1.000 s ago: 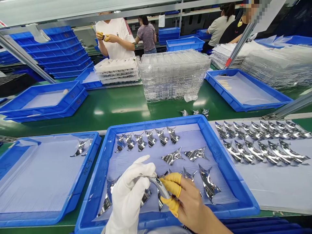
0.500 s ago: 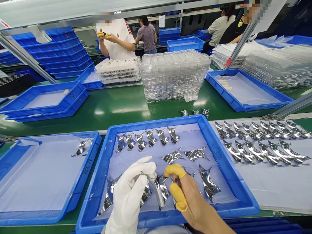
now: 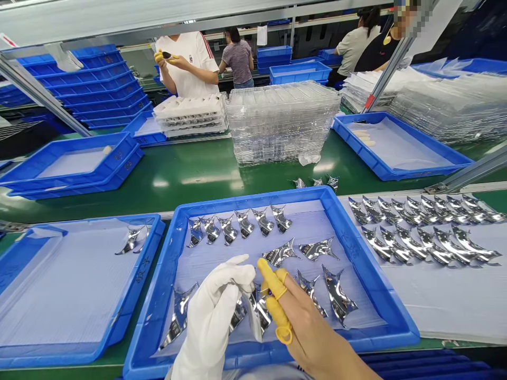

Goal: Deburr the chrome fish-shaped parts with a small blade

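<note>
My left hand (image 3: 216,301), in a white glove, pinches a shiny chrome-like curved part (image 3: 253,316) over a blue tray, its edge turned toward me. My right hand (image 3: 297,306), with yellow finger cots on its thumb and fingers, is close at the part's right side. Its index finger reaches forward and the other fingers curl; whatever lies between them is hidden. Around both hands, several similar chrome parts (image 3: 338,295) lie on the lining sheet of the blue tray (image 3: 376,295), with a row of smaller-looking ones (image 3: 245,224) along its far side.
On the left stands another lined blue tray (image 3: 158,237) with a couple of chrome parts (image 3: 132,240). Rows of chrome parts (image 3: 439,248) lie on white sheets at right. Clear plastic trays (image 3: 281,124) are stacked beyond the green bench (image 3: 186,169). A person (image 3: 190,63) works opposite.
My right hand has turned and shifted slightly left, its index finger straightening beside the part. A round dark-ended object between its fingers is now out of sight. My left hand keeps its hold.
</note>
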### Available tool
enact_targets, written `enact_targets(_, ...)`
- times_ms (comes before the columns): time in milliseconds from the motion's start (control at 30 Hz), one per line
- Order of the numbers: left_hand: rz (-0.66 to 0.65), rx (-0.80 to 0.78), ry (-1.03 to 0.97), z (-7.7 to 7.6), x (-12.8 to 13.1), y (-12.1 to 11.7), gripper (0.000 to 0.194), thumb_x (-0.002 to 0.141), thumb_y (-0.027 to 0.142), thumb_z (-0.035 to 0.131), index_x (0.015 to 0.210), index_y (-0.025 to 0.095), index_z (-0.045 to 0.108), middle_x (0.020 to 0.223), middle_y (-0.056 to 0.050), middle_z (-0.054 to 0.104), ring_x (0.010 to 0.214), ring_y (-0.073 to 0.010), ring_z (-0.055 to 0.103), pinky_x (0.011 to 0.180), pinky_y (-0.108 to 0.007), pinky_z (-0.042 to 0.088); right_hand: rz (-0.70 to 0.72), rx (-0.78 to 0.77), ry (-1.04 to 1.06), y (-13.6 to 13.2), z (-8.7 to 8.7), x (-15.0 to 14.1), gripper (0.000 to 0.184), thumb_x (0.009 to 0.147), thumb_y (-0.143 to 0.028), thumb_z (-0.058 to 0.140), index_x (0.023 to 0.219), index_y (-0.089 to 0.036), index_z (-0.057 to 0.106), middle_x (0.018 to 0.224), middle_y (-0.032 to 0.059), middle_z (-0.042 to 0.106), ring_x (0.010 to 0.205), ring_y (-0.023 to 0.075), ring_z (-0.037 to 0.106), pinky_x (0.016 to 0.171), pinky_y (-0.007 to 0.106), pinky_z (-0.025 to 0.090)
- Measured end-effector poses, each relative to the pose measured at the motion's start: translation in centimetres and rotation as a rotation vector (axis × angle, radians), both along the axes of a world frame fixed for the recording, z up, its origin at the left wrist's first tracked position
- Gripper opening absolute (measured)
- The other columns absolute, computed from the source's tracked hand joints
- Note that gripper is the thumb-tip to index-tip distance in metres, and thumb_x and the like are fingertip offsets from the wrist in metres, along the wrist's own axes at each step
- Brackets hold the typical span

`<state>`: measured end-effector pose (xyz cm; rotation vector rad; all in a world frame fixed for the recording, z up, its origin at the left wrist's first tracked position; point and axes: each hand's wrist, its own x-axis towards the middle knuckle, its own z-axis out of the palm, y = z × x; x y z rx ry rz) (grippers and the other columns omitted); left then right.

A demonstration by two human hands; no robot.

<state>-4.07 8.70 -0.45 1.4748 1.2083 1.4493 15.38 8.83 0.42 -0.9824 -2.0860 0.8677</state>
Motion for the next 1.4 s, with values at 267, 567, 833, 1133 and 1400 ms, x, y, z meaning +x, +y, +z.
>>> enact_targets(267, 0.023, -0.032, -0.005, -0.3, 0.1, -0.1, 0.022, 0.101, 0.025, 0.060, 0.108, 0.033, 0.079, 0.107, 0.002, 0.081, 0.118, -0.0187, 0.070, 0.104, -0.030, 0.054, -0.015, 0.216, 0.086, -0.1, -0.9, -0.7, 0.083, 0.083, 0.005, 0.039, 0.161, -0.025, 0.040, 0.094, 0.0059, 0.064, 0.084, 0.0236, 0.063, 0.087, 0.041, 0.062)
enact_targets(567, 0.021, -0.088, -0.033, -0.8, 0.1, -0.4, 0.020, 0.100, 0.029, 0.062, 0.109, 0.033, 0.080, 0.120, 0.001, 0.080, 0.123, -0.0201, 0.068, 0.106, -0.030, 0.053, -0.073, 0.188, 0.230, -0.1, -1.6, -1.7, 0.065, 0.089, 0.003, 0.039, 0.144, -0.024, 0.061, 0.079, 0.0034, 0.059, 0.073, 0.0218, 0.057, 0.065, 0.035, 0.057)
enact_targets(833, 0.001, -0.157, -0.082, -1.6, 0.4, -0.5, 0.020, 0.099, 0.031, 0.064, 0.110, 0.031, 0.082, 0.121, -0.002, 0.080, 0.122, -0.0216, 0.069, 0.108, -0.032, 0.053, -0.156, 0.091, 0.327, -0.2, -1.7, -2.7, 0.046, 0.094, -0.002, 0.041, 0.121, -0.021, 0.074, 0.071, 0.0018, 0.056, 0.067, 0.0204, 0.053, 0.060, 0.031, 0.050)
enact_targets(1133, 0.028, -0.172, -0.109, -1.6, 0.1, -0.6, 0.021, 0.099, 0.035, 0.066, 0.110, 0.029, 0.082, 0.124, -0.005, 0.079, 0.122, -0.0242, 0.069, 0.109, -0.036, 0.053, -0.099, 0.141, 0.299, 0.1, -1.3, -2.0, 0.053, 0.093, -0.001, 0.040, 0.132, -0.023, 0.069, 0.077, 0.0039, 0.061, 0.071, 0.0218, 0.056, 0.066, 0.034, 0.053)
enact_targets(1400, 0.017, -0.163, -0.120, -1.5, 0.4, -0.5, 0.021, 0.099, 0.034, 0.065, 0.109, 0.029, 0.082, 0.123, -0.005, 0.079, 0.122, -0.0237, 0.069, 0.107, -0.034, 0.054, -0.101, 0.116, 0.301, 0.4, -1.3, -2.1, 0.052, 0.092, -0.001, 0.041, 0.127, -0.023, 0.072, 0.073, 0.0025, 0.059, 0.068, 0.0209, 0.053, 0.063, 0.033, 0.051)
